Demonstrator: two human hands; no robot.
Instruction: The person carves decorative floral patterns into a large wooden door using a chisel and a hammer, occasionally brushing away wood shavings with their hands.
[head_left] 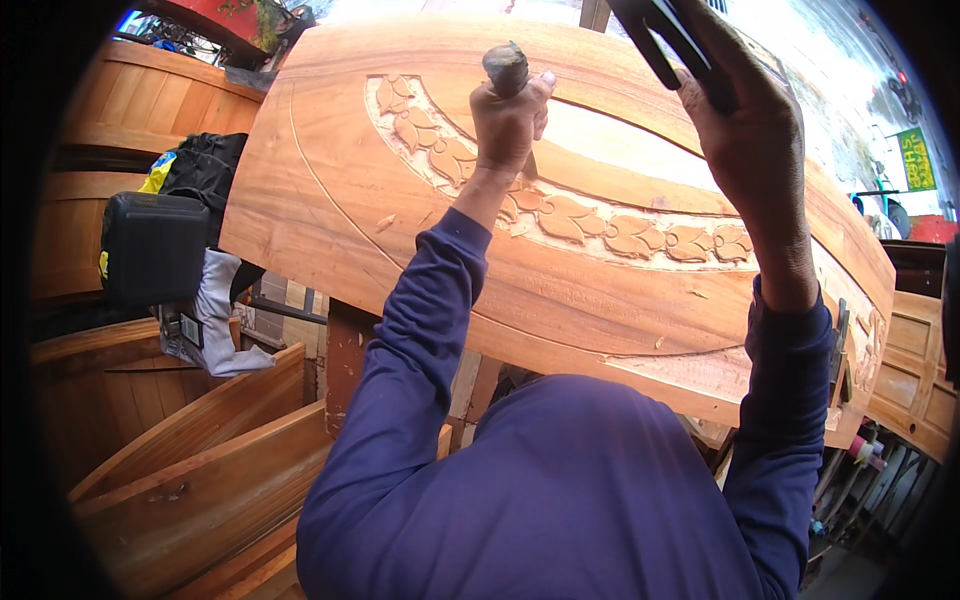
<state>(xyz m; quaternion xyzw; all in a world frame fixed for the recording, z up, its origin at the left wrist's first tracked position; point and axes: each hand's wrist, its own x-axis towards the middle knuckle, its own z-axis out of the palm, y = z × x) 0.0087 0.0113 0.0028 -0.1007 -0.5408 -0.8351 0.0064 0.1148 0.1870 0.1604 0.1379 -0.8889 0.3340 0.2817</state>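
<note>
My left hand [503,130] is wrapped round a carving chisel [505,66], whose worn, rounded handle end sticks up above the fist. The chisel's blade points down to the carved band [568,220] of leaf and petal shapes on a large wooden panel [330,130]. Raised over the panel's right side, my right hand [755,140] grips a black tool [655,40] with long, parallel dark edges and a pale slit. The upper end of that tool lies beyond the picture, so its exact kind does not show.
Wood chips [386,222] lie on the panel. Left of it stand a black case [155,248], a black bag [208,165] and a grey cloth [222,320]. Curved wooden boards [200,430] fill the lower left. A panelled door piece [915,345] is at right.
</note>
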